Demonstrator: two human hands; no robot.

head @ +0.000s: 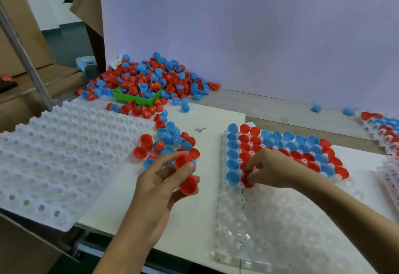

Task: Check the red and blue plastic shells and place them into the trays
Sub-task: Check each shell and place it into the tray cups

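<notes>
My left hand (159, 185) grips two red shells (187, 184) between thumb and fingers, held above the white board at centre. My right hand (269, 169) pinches one red shell (246, 182) and sets it down on the clear tray (280, 230) at the right, beside a column of blue shells (232, 164). The tray's far rows hold several red and blue shells; its near part has bare pockets. A small loose heap of shells (168, 142) lies just beyond my left hand.
A big pile of red and blue shells (151, 77) sits at the back left around a green bin (138, 97). A white moulded tray (60, 161) lies on the left. More filled trays (384, 129) stand at the right edge. Two stray blue shells (316, 108) lie by the wall.
</notes>
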